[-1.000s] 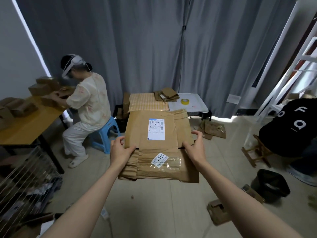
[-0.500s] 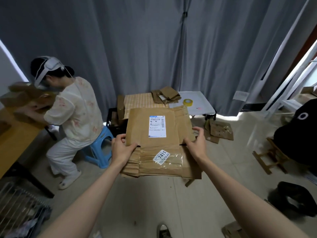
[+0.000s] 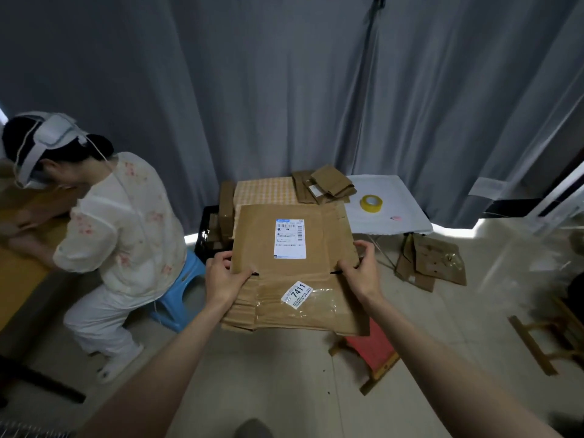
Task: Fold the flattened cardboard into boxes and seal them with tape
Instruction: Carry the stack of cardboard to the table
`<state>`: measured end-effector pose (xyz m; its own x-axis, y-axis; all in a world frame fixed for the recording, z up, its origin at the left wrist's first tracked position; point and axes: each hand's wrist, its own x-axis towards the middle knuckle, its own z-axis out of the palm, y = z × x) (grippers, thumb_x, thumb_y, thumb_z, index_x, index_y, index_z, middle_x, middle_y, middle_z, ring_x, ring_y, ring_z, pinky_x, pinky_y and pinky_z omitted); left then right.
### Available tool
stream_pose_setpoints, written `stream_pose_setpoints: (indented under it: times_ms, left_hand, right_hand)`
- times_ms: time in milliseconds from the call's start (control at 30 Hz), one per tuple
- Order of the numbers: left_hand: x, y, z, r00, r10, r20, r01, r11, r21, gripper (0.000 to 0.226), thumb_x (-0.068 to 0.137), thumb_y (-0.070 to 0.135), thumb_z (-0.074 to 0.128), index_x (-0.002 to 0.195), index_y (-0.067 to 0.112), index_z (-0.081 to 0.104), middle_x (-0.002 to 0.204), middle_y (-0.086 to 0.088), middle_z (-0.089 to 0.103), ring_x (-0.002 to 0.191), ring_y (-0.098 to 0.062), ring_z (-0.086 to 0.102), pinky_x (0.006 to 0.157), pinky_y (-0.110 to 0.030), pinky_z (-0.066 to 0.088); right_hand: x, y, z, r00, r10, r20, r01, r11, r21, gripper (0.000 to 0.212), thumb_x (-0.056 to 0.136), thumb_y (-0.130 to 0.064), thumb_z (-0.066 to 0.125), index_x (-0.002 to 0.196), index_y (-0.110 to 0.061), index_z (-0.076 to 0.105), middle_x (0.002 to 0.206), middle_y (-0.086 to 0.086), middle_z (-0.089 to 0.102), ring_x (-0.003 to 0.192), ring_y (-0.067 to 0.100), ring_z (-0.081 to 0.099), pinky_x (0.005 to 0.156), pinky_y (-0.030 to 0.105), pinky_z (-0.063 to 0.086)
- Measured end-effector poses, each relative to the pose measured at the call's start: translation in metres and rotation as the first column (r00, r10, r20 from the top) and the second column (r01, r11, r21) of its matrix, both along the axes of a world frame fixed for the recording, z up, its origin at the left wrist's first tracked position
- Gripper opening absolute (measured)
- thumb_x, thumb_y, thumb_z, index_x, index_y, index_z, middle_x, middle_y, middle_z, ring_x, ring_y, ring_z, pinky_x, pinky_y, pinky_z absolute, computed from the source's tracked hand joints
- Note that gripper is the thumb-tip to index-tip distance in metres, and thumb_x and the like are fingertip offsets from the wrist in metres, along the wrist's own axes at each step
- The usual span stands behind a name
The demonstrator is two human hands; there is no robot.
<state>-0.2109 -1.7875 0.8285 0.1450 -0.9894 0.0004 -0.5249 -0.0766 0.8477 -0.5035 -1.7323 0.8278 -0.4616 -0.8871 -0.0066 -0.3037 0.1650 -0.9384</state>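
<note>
Gripping the flattened cardboard (image 3: 294, 273) by its two side edges, both hands hold it up in front of the body, above the floor. The left hand (image 3: 222, 279) pinches the left edge, thumb on top and fingers curled beneath; the right hand (image 3: 360, 270) clamps the right edge in the same way. A white shipping label (image 3: 289, 238) sits on the upper panel, and a small sticker reading 7411 (image 3: 297, 294) lies on the taped lower panel. Beyond it, a low surface (image 3: 398, 210) carries a yellow tape roll (image 3: 372, 203) and a pile of folded cardboard (image 3: 325, 184). More cardboard pieces (image 3: 433, 260) lie on the floor to the right. At the left, a seated person (image 3: 120, 222) in a headset bends over a wooden surface (image 3: 19, 273), sitting on a blue stool (image 3: 186, 273).
</note>
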Motion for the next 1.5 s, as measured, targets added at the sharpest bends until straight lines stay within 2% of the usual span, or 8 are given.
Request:
stream_pose_setpoints:
  times_ms: [233, 433, 600, 767, 867, 1100, 1267, 1500]
  left_hand:
    - [-0.001, -0.130, -0.024, 1.000, -0.012, -0.007, 0.012, 1.000, 0.026, 0.068, 0.067, 0.036, 0.088, 0.124, 0.016, 0.058, 0.114, -0.010, 0.059, 0.086, -0.014, 0.064, 0.086, -0.041, 0.056]
    - [-0.010, -0.273, -0.039, 0.994, -0.106, -0.004, 0.106, 0.994, 0.023, 0.074, 0.059, 0.045, 0.087, 0.121, 0.016, 0.060, 0.111, -0.010, 0.061, 0.088, -0.016, 0.065, 0.087, -0.038, 0.056]
    - [-0.039, -0.375, -0.032, 0.977, -0.215, -0.005, 0.215, 0.976, 0.020, 0.066, 0.063, 0.031, 0.091, 0.119, 0.020, 0.059, 0.113, -0.010, 0.060, 0.092, -0.018, 0.064, 0.089, -0.041, 0.054]
    - [-0.100, -0.433, -0.034, 0.935, -0.354, 0.013, 0.353, 0.934, 0.059, 0.066, 0.069, 0.026, 0.089, 0.125, 0.013, 0.058, 0.118, -0.007, 0.055, 0.096, -0.013, 0.056, 0.077, -0.022, 0.043]
    - [-0.145, -0.464, -0.044, 0.901, -0.433, 0.002, 0.431, 0.898, 0.086, 0.077, 0.053, 0.046, 0.086, 0.120, 0.017, 0.060, 0.118, -0.005, 0.057, 0.096, -0.013, 0.058, 0.084, -0.032, 0.050]
    - [-0.265, -0.527, -0.081, 0.840, -0.541, 0.040, 0.531, 0.836, 0.140, 0.060, 0.058, 0.032, 0.091, 0.108, 0.026, 0.059, 0.114, -0.006, 0.059, 0.091, -0.010, 0.059, 0.086, -0.036, 0.053]
    - [-0.346, -0.560, -0.095, 0.813, -0.582, 0.024, 0.567, 0.800, 0.198, 0.060, 0.065, 0.025, 0.090, 0.116, 0.017, 0.059, 0.113, -0.006, 0.060, 0.097, -0.016, 0.060, 0.078, -0.027, 0.046]
    - [-0.419, -0.590, -0.122, 0.804, -0.593, -0.049, 0.582, 0.766, 0.273, 0.058, 0.063, 0.035, 0.087, 0.110, 0.024, 0.055, 0.111, -0.004, 0.059, 0.097, -0.014, 0.061, 0.087, -0.037, 0.053]
  right_hand:
    - [0.000, -0.121, -0.014, 1.000, -0.024, 0.007, 0.024, 1.000, 0.021, 0.054, 0.081, -0.013, 0.071, 0.120, -0.033, 0.038, 0.120, 0.004, 0.054, 0.113, 0.024, 0.055, 0.096, 0.044, 0.050]
    - [-0.008, -0.234, -0.029, 0.993, -0.117, 0.023, 0.115, 0.991, 0.070, 0.055, 0.082, -0.023, 0.072, 0.121, -0.037, 0.037, 0.110, 0.004, 0.058, 0.093, 0.020, 0.062, 0.085, 0.044, 0.055]
    - [-0.023, -0.301, -0.028, 0.972, -0.223, 0.071, 0.216, 0.972, 0.091, 0.053, 0.084, -0.020, 0.071, 0.123, -0.034, 0.038, 0.106, 0.007, 0.060, 0.089, 0.019, 0.063, 0.074, 0.032, 0.053]
    - [-0.060, -0.330, -0.040, 0.927, -0.365, 0.089, 0.353, 0.927, 0.130, 0.053, 0.082, -0.017, 0.072, 0.122, -0.031, 0.040, 0.102, 0.008, 0.064, 0.086, 0.019, 0.065, 0.072, 0.031, 0.053]
    - [-0.092, -0.342, -0.050, 0.886, -0.456, 0.082, 0.442, 0.885, 0.145, 0.053, 0.082, -0.011, 0.073, 0.123, -0.025, 0.042, 0.101, 0.003, 0.060, 0.082, 0.013, 0.058, 0.065, 0.019, 0.044]
    - [-0.190, -0.370, -0.090, 0.822, -0.559, 0.109, 0.519, 0.815, 0.259, 0.057, 0.080, -0.021, 0.077, 0.122, -0.033, 0.040, 0.115, 0.010, 0.062, 0.096, 0.025, 0.065, 0.088, 0.047, 0.055]
    - [-0.259, -0.395, -0.101, 0.788, -0.605, 0.112, 0.544, 0.771, 0.332, 0.055, 0.081, -0.019, 0.077, 0.122, -0.031, 0.042, 0.106, 0.019, 0.063, 0.090, 0.033, 0.065, 0.084, 0.050, 0.055]
    - [-0.334, -0.429, -0.113, 0.782, -0.616, 0.096, 0.535, 0.741, 0.405, 0.056, 0.081, -0.025, 0.078, 0.121, -0.033, 0.040, 0.113, 0.008, 0.064, 0.093, 0.027, 0.066, 0.087, 0.048, 0.055]
